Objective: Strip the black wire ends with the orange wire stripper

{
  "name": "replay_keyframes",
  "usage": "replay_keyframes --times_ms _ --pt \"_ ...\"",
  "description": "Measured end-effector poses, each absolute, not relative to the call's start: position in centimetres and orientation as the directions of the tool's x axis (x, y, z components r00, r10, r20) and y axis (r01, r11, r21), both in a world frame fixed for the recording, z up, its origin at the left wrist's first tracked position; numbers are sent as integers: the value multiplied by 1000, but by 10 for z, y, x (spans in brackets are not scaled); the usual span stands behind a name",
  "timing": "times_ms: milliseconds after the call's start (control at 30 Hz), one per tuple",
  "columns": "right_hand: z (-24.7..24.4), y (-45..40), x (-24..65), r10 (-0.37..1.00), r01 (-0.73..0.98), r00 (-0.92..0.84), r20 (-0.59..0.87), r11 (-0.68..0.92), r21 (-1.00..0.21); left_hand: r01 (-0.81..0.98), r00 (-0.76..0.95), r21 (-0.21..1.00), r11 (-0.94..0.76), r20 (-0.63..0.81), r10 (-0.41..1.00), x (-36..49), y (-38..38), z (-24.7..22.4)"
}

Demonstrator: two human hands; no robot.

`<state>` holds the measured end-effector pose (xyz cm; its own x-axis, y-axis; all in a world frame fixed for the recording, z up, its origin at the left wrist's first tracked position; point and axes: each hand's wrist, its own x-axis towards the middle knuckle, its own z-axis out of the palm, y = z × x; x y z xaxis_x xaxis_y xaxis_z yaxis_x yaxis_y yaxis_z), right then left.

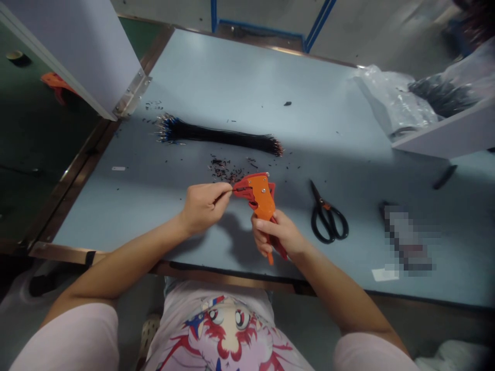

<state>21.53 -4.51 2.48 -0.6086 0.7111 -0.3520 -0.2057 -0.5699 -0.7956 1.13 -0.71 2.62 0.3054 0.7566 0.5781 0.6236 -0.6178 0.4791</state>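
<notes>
My right hand [276, 234] is wrapped round the handles of an orange and red wire stripper [263, 198], its jaws pointing left. My left hand [204, 206] pinches a thin dark wire, whose end is at the jaws of the tool; most of this wire is hidden by the fingers. Beyond both hands lies a long bundle of black wires [224, 135], with blue and metal ends at the left and coppery ends at the right. Small dark scraps [222, 169] are scattered between the bundle and the tool.
Black-handled scissors [328, 219] lie to the right of my right hand. Farther right are a blurred-out object [408, 237] and a white paper piece [385, 274]. Plastic bags [398, 98] sit at the back right. White panels [88, 46] stand at both sides of the table [328, 129].
</notes>
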Motion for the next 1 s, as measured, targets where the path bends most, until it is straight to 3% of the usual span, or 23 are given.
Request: replay_keyframes --times_ms 200,367,500,633,1000 --pt "27 -41 218 725 -226 -574 -382 -588 -777 659 294 473 -585 554 779 8 -6 26" --pt "40 -26 237 836 -430 -364 -409 -541 -723 653 58 592 -473 584 810 -5 5 29" --pt "40 -25 243 778 -326 -478 -407 -587 -741 572 27 675 -467 553 832 -5 9 27" --pt "36 -32 237 710 -193 -586 -389 -589 -784 586 54 665 -464 539 840 1 6 24" --pt "38 -38 230 683 -190 -629 -372 -599 -778 593 143 628 -504 534 833 3 0 23"
